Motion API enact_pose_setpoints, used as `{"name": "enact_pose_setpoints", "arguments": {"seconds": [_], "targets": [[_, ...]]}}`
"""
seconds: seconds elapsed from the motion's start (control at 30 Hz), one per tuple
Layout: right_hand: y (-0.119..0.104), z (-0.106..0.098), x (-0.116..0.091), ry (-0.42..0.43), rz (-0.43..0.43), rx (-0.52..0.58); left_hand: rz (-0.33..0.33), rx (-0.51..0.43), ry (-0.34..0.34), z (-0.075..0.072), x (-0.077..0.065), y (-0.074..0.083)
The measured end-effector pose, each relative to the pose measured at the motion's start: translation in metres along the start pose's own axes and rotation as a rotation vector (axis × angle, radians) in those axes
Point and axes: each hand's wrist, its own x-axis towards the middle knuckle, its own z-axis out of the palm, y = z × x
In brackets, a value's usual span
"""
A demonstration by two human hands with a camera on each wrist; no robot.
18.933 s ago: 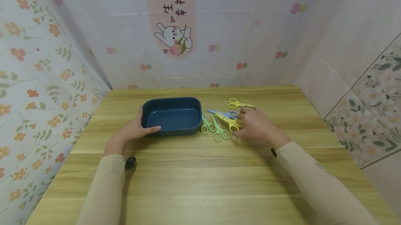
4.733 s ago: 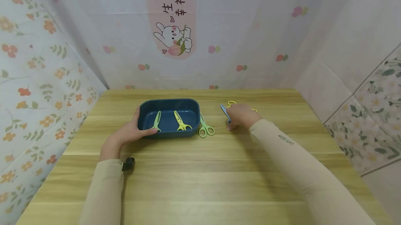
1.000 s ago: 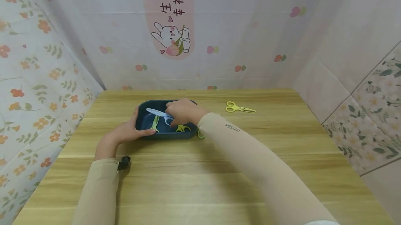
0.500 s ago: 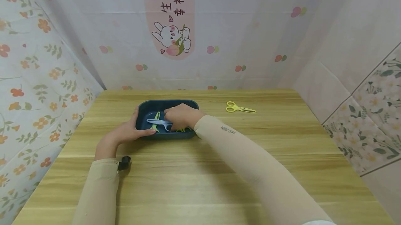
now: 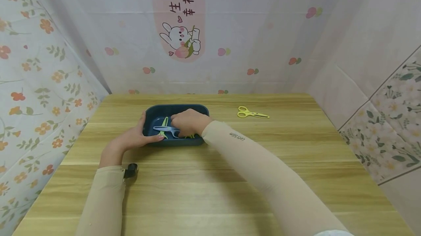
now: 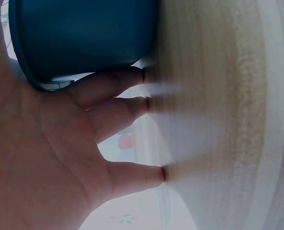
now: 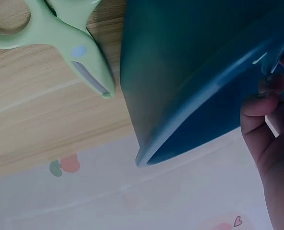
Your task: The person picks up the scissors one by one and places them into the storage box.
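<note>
A dark blue rectangular box (image 5: 171, 143) stands on the table. My left hand (image 5: 133, 137) rests against its left end, thumb along the front rim. In the left wrist view the fingers (image 6: 132, 178) are straight and spread, tips at the tabletop. Inside the box, my right hand (image 5: 190, 122) pinches blue scissors (image 5: 161, 128) by the handle. The blade crosses green scissors (image 5: 165, 120) lying in the box. Beneath my right hand, yellow scissors (image 5: 191, 137) show only in part.
Another pair of yellow scissors (image 5: 253, 114) lies at the back right of the table. Right beside the box, the right wrist view shows more green scissors (image 7: 75, 43), which my right forearm hides in the head view. A patterned curtain (image 5: 230, 71) hangs behind the table.
Since the first frame, green, yellow and blue scissors have gone from the table into the box. Over the last second, my right hand lowered the blue scissors onto the green ones.
</note>
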Motion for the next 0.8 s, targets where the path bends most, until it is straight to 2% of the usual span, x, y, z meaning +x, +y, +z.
{"name": "enact_pose_setpoints", "arguments": {"seconds": [0.27, 0.67, 0.8], "targets": [[-0.001, 0.001, 0.003, 0.073, 0.016, -0.025, 0.010, 0.001, -0.005, -0.001, -0.001, 0.002], [0.008, -0.012, -0.005, 0.006, 0.068, -0.003, -0.007, 0.008, -0.003, 0.000, -0.001, 0.004], [0.011, -0.019, -0.007, 0.007, 0.076, -0.012, -0.009, 0.005, 0.001, 0.000, -0.001, 0.002]]}}
